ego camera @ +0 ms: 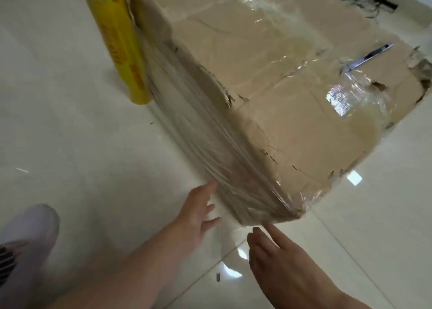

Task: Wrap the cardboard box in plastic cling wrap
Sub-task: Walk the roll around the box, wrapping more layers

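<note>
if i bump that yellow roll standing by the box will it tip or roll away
The yellow roll stands on end, tall and narrow, so a bump would probably tip it. Once down, the round tube would likely roll on the glossy floor. The film joining it to the box may hold it back.

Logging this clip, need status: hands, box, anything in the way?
Hands open: left hand at wrapped side, right hand near corner. Film covers cardboard box top and side. Upright yellow roll beside it; slim tool on top.
</note>
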`<state>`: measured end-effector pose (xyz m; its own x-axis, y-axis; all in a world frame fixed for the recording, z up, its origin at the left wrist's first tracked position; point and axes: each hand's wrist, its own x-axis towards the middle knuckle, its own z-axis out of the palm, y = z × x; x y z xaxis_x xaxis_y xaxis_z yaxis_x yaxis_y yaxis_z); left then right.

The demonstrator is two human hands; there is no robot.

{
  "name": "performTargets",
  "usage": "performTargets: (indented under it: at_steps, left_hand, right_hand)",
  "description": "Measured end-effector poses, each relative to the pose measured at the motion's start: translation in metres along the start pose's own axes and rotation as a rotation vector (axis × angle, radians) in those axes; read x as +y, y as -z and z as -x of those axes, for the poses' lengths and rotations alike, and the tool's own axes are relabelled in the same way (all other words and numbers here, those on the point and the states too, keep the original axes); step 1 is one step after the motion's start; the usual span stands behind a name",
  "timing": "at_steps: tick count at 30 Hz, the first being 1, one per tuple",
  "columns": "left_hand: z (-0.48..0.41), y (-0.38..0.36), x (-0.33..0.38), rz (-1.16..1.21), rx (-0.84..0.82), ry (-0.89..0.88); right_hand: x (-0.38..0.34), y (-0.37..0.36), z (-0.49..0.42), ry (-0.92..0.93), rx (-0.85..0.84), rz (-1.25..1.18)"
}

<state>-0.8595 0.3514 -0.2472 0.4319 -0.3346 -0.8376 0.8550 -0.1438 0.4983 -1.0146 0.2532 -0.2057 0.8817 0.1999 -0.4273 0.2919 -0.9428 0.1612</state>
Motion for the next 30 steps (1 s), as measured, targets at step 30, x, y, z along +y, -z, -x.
performTargets:
  at_steps: [30]
  left_hand:
    - [-0.139,0.031,0.103,0.418,-0.345,0.016]
  right_hand:
    - [0.081,0.149,-0.194,-0.024,-0.119,0.446]
